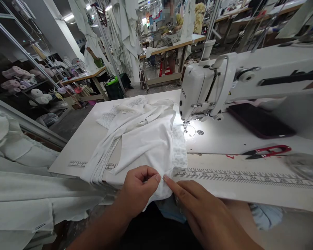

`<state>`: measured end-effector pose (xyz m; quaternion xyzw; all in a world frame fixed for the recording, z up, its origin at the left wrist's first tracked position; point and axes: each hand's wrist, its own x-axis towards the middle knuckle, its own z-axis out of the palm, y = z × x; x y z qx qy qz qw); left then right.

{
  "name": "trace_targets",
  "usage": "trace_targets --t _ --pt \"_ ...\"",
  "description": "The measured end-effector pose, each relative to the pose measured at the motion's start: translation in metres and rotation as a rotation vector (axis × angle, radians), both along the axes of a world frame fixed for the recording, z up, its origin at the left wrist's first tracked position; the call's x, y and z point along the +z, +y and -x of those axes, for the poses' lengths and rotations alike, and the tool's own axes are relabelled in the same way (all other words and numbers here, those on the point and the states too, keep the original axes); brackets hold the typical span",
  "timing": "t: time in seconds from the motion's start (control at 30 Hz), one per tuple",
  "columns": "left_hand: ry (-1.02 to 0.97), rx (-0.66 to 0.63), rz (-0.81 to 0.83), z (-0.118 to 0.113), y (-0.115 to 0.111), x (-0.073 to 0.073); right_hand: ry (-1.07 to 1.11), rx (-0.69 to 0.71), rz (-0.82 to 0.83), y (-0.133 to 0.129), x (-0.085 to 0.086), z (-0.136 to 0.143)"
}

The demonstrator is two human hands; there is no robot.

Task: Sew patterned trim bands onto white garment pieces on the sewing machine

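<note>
A white fabric garment piece [148,142] with a pale patterned band [179,147] along its right side lies over the front of the sewing table [80,146]. At the table's front edge my left hand [141,185] pinches the fabric's edge between thumb and forefinger. My right hand [195,198] meets it there, its forefinger and thumb closed on the same edge, the other fingers curled beneath and partly hidden. Beyond them, right of the cloth, stands a white sewing machine [200,90], its lamp lighting the needle area.
Red-handled thread snips [268,151] and a dark phone [261,119] lie on the right of the table. A printed ruler [224,175] runs along the front edge. More white cloth [21,191] hangs at the left. Behind are other worktables [172,47] and a person at a machine.
</note>
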<state>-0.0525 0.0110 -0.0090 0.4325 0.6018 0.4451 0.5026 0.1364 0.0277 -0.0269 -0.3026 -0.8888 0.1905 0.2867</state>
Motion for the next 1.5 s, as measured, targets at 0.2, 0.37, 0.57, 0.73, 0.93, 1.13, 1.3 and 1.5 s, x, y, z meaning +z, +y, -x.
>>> trace_targets --t 0.2,0.37,0.57,0.73,0.93,1.13,1.3,1.5 --pt "-0.064 0.038 0.050 -0.0023 0.0020 0.0007 0.014 0.011 0.006 -0.0010 -0.0003 -0.0005" --pt "-0.094 0.053 0.061 -0.0048 0.0020 0.0031 0.021 0.012 -0.003 -0.0006 -0.0013 -0.0009" --pt "-0.177 0.049 0.051 -0.0062 -0.0002 0.0025 0.031 0.003 0.003 0.0006 -0.0037 -0.0010" --pt "-0.260 0.068 0.093 -0.0069 0.0002 0.0040 0.049 0.015 0.011 0.0008 -0.0052 -0.0007" --pt "-0.275 0.084 0.109 -0.0065 0.0004 0.0054 0.061 0.022 0.002 0.0023 -0.0046 -0.0011" --pt "-0.318 0.084 0.123 -0.0073 0.0021 0.0056 0.064 0.044 0.022 0.0046 -0.0058 -0.0027" --pt "-0.381 0.044 0.103 -0.0077 0.0005 0.0034 0.081 0.043 0.108 0.0031 -0.0063 -0.0016" --pt "-0.288 -0.087 -0.006 -0.0063 -0.0052 -0.0024 0.174 -0.033 0.225 0.0022 -0.0044 0.0040"
